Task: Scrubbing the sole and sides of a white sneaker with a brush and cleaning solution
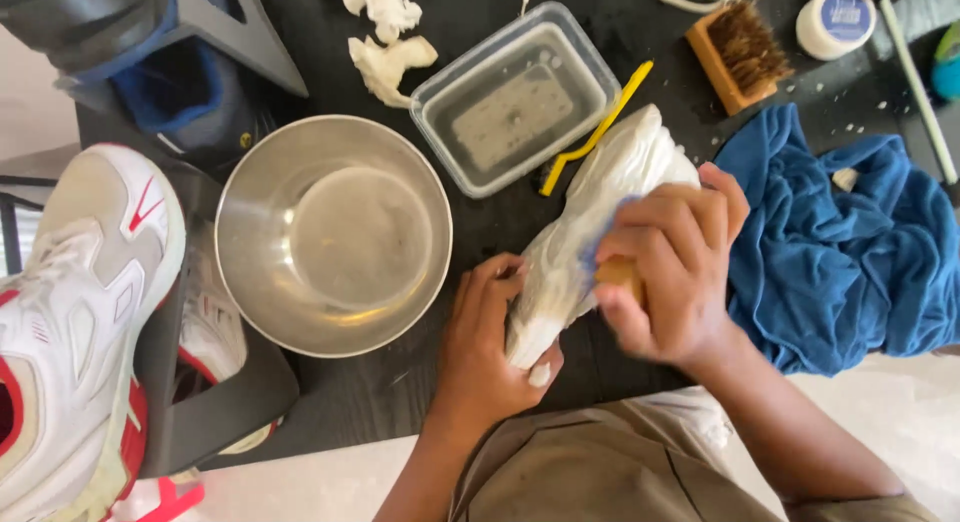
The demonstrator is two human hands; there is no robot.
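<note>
Hands (490,332) (675,267) around white shoe (610,197)

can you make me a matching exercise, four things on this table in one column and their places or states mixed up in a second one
Things:
1. steel bowl
2. blue cloth
3. white sneaker
4. clear plastic tub

Places or states:
A. crumpled at the right of the table
B. gripped by the left hand and scrubbed by the right hand
C. rectangular, holding cloudy water, beside a yellow brush
D. round, left of the hands

Pairs: 1-D, 2-A, 3-B, 4-C
</note>
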